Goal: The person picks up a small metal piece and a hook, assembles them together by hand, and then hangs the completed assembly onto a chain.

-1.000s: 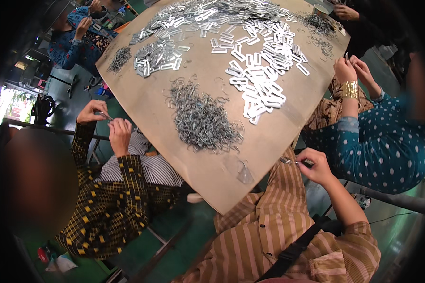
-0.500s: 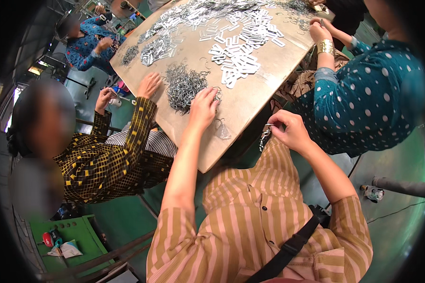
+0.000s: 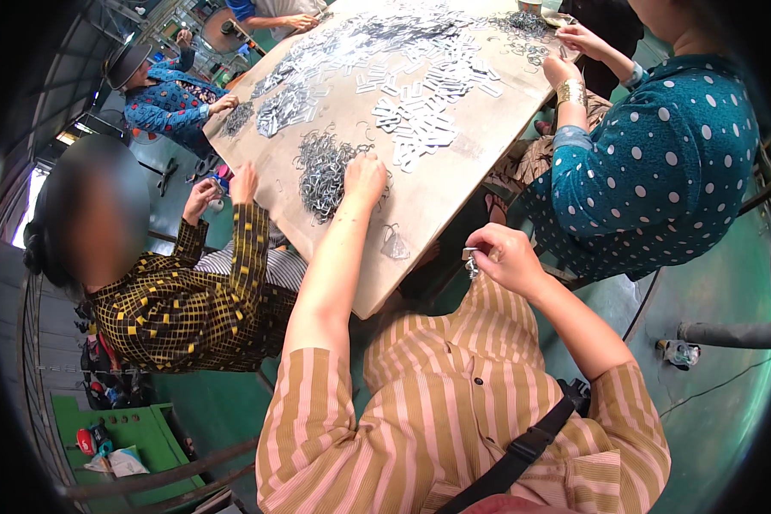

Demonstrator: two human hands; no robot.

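Note:
My left hand (image 3: pixel 366 178) reaches over the table to the right edge of a heap of grey metal hooks (image 3: pixel 321 184). Its fingers are bent down and pressed together; what they grip, if anything, is hidden. Above my lap, off the table's near edge, my right hand (image 3: pixel 507 257) pinches a small flat metal plate (image 3: pixel 469 251) between thumb and fingers. Several small hooks (image 3: pixel 472 269) dangle under that plate. Farther up the table lies a wide spread of flat, slotted metal plates (image 3: pixel 420 128). A small clear plastic scrap (image 3: pixel 395 246) rests near the right edge.
The brown table (image 3: pixel 351 283) narrows to a corner before me. On the left sits a co-worker in a black-and-yellow sleeve (image 3: pixel 248 248); one in dotted teal (image 3: pixel 642 163) sits on the right. Others work at the far side. Smaller hook heaps (image 3: pixel 236 120) lie beyond.
My left hand's spread fingers have curled together at the heap. My right hand has shifted slightly left and down with the plate. The left co-worker's hand has drawn back from the table.

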